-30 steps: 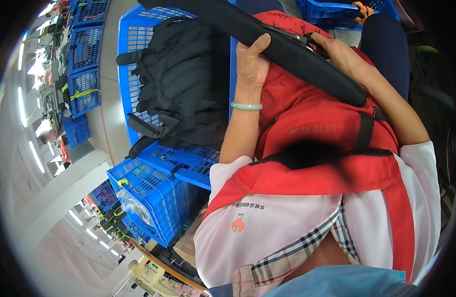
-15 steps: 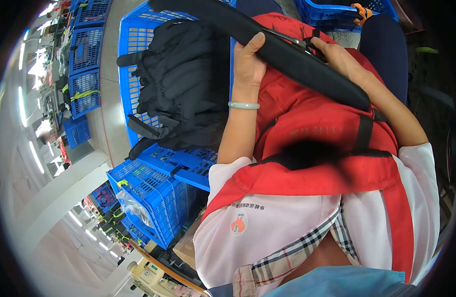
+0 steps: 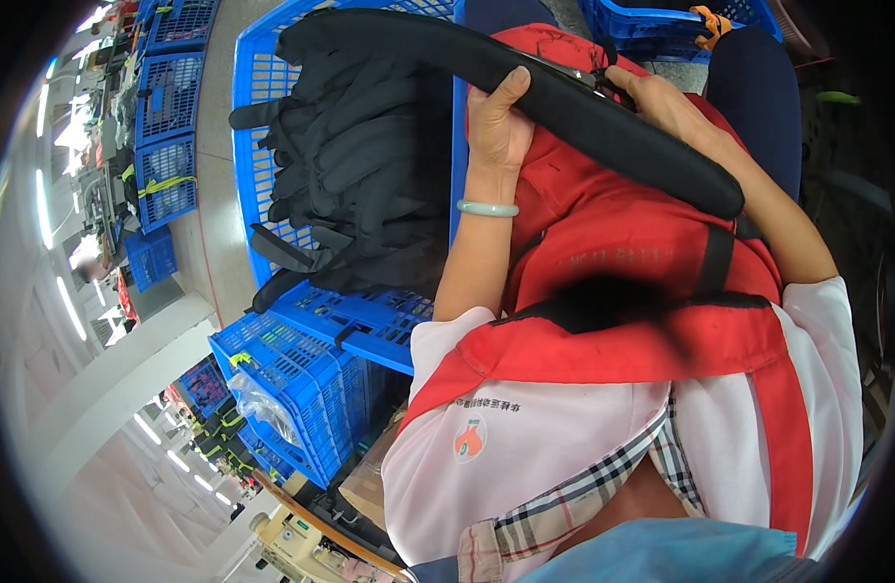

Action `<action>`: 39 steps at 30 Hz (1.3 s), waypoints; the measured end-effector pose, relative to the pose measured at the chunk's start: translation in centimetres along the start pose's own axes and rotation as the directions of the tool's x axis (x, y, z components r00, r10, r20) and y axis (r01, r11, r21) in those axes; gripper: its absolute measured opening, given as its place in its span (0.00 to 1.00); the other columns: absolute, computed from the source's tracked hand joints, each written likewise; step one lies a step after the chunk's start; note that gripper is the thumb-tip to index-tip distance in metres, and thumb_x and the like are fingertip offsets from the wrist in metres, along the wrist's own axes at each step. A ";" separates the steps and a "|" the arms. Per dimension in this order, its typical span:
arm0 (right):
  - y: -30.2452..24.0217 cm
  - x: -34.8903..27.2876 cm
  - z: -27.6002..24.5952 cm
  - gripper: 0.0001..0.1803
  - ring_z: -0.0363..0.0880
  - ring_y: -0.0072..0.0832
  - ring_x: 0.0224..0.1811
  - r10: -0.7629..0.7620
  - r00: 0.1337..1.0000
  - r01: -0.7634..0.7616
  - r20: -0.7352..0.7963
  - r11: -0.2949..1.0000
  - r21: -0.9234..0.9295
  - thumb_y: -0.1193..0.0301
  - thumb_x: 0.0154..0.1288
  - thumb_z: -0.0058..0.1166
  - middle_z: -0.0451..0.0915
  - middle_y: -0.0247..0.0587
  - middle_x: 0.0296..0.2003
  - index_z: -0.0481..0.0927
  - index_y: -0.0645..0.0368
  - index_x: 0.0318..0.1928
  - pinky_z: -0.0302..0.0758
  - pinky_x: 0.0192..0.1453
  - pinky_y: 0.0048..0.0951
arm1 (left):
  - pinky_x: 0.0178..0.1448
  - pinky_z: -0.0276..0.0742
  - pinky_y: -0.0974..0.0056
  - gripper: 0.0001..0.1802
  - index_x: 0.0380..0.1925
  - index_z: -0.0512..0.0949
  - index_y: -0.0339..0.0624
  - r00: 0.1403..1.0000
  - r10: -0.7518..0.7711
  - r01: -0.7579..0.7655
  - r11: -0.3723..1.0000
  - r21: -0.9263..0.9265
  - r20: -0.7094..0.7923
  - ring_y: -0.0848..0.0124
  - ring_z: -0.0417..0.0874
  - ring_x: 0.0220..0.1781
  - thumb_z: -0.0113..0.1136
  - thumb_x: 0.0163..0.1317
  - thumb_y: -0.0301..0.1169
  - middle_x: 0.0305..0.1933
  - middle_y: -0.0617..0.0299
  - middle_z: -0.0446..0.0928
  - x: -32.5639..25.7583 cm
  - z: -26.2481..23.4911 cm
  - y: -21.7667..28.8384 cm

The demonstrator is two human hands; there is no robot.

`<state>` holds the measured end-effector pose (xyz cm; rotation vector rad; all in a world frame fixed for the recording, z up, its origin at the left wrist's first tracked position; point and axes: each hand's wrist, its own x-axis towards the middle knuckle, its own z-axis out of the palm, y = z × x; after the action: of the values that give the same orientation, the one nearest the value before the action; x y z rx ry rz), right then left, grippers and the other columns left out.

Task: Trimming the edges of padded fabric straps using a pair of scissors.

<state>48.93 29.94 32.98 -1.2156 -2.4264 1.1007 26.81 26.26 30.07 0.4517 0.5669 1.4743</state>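
Observation:
A long black padded strap (image 3: pixel 603 136) lies slantwise above my lap, its far end reaching over a blue crate. My left hand (image 3: pixel 502 115) is closed round its middle, thumb on top. Beyond the strap's far edge, my right hand (image 3: pixel 673 109) is closed on a small metal cutting tool that looks like thread snips (image 3: pixel 575 74). Its blades point left along the strap's edge; the strap partly hides the right fingers. Under both hands spreads a red apron (image 3: pixel 612 228) with loose dark threads on it.
On my left the blue crate (image 3: pixel 243 146) holds a heap of similar black straps (image 3: pixel 360 165). Nearer stands another blue crate (image 3: pixel 302 389) with a plastic bag (image 3: pixel 263 408). One more blue crate (image 3: pixel 641 29) is at the far right. A sewing machine (image 3: pixel 297 544) sits at lower left.
The strap has slid slightly right and toward me, and its far end now shows fully over the crate. My left hand has shifted a little right with it; the right hand has barely moved.

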 end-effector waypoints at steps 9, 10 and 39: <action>-0.5 -0.6 -0.1 0.20 0.78 0.56 0.36 0.009 0.996 -0.009 -0.093 1.000 0.006 0.71 0.63 0.53 0.77 0.62 0.30 0.67 0.61 0.54 0.71 0.38 0.47 | 0.60 0.76 0.59 0.15 0.45 0.77 0.43 0.999 -0.033 0.033 0.999 -0.026 0.001 0.65 0.81 0.48 0.67 0.58 0.23 0.43 0.61 0.80 0.1 0.1 0.1; -0.5 -0.5 -0.4 0.20 0.78 0.56 0.36 0.006 0.996 -0.006 -0.092 1.000 0.007 0.71 0.63 0.53 0.77 0.62 0.30 0.67 0.61 0.54 0.71 0.38 0.47 | 0.60 0.76 0.59 0.15 0.45 0.77 0.43 1.000 -0.030 0.030 0.999 -0.024 -0.001 0.65 0.81 0.48 0.67 0.58 0.23 0.43 0.61 0.80 0.0 0.2 0.2; 0.2 1.3 0.5 0.15 0.78 0.55 0.38 0.044 0.993 -0.057 0.106 0.991 0.125 0.70 0.63 0.53 0.78 0.59 0.33 0.72 0.62 0.48 0.72 0.40 0.41 | 0.61 0.75 0.58 0.14 0.44 0.77 0.45 0.998 -0.055 0.056 0.997 -0.048 0.016 0.66 0.80 0.49 0.66 0.58 0.23 0.43 0.63 0.80 -0.2 0.0 0.0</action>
<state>47.97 30.72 32.32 -1.2137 -2.3687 1.3427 26.84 26.06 30.05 0.4059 0.5272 1.4272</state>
